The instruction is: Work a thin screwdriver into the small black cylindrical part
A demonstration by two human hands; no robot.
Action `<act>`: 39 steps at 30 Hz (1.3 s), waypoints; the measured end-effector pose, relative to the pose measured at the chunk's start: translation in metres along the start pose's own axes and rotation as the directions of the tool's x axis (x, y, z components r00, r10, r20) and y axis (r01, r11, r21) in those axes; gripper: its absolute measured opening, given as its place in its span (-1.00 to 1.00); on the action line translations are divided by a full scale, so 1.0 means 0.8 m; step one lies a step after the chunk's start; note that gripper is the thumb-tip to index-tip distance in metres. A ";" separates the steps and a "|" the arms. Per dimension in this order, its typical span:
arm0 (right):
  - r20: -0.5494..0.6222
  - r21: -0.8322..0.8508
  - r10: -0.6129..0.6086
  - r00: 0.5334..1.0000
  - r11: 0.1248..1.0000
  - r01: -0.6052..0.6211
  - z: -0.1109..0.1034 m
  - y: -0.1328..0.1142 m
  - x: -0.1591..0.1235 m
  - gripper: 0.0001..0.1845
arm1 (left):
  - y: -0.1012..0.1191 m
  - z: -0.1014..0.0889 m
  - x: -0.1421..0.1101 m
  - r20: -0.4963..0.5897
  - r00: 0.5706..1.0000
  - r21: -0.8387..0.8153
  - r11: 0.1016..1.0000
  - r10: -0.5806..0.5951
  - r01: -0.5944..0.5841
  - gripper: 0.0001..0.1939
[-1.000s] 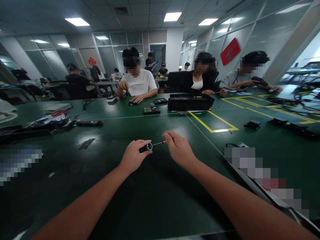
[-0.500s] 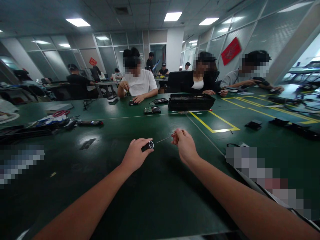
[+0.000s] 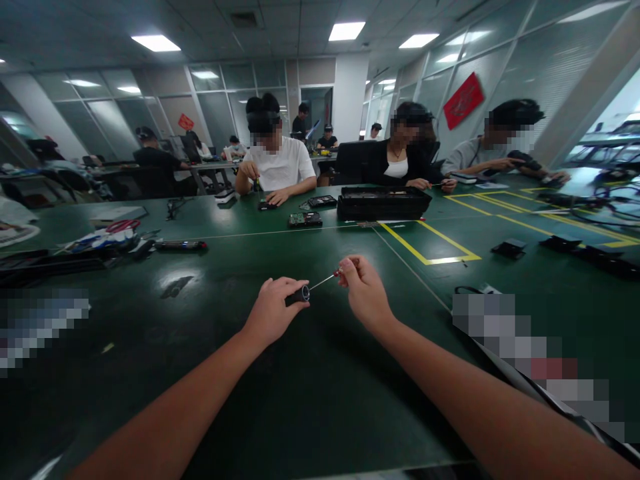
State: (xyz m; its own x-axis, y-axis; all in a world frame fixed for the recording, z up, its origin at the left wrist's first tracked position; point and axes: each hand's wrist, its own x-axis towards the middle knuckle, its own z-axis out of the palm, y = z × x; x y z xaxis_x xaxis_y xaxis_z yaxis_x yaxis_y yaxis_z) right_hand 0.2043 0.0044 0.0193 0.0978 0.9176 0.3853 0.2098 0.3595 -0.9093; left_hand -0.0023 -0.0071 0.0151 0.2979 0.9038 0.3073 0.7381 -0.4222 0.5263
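My left hand [image 3: 274, 308] is closed round a small black cylinder [image 3: 299, 295], whose ringed round end faces right. In my right hand [image 3: 365, 288] is a screwdriver [image 3: 325, 281] with a thin metal shaft and a reddish handle end, pinched between thumb and fingers. The shaft slants down to the left, and its tip is at the ringed end of the cylinder. Whether the tip touches the rim or sits inside it, I cannot tell. Both hands are above the green table [image 3: 300, 400].
A long black housing [image 3: 384, 203] and a circuit board [image 3: 305, 219] lie beyond my hands. On the left are a dark marker-like tool [image 3: 181, 245] and red-handled scissors [image 3: 123, 225]. Small black parts [image 3: 509, 249] lie at right. Co-workers sit across the table.
My right hand has moved slightly left, bringing the screwdriver's tip to the end of the cylinder. The cylinder has tilted a little in my left hand.
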 end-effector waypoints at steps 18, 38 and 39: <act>-0.134 -0.029 -0.060 0.989 0.998 0.057 -0.005 -0.016 -0.006 -0.76 | -0.011 0.003 0.002 -0.076 0.971 -0.474 0.865 -0.227 0.165 -0.50; -0.188 0.014 -0.137 0.973 0.990 0.142 -0.006 -0.014 -0.004 -0.78 | 0.049 0.038 0.075 0.258 0.966 0.266 0.961 -0.001 -0.070 -0.69; -0.182 0.010 -0.139 0.973 0.990 0.143 -0.006 -0.015 -0.004 -0.78 | 0.049 0.042 0.080 0.274 0.962 0.290 0.954 -0.007 -0.076 -0.70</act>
State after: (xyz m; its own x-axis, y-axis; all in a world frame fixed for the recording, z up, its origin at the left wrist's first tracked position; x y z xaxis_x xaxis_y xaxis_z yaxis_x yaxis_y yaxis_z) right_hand 0.2058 -0.0038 0.0295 0.2436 0.8124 0.5298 0.2119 0.4884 -0.8465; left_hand 0.0663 0.0366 0.0286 0.4473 0.8913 0.0743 0.8571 -0.4509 0.2491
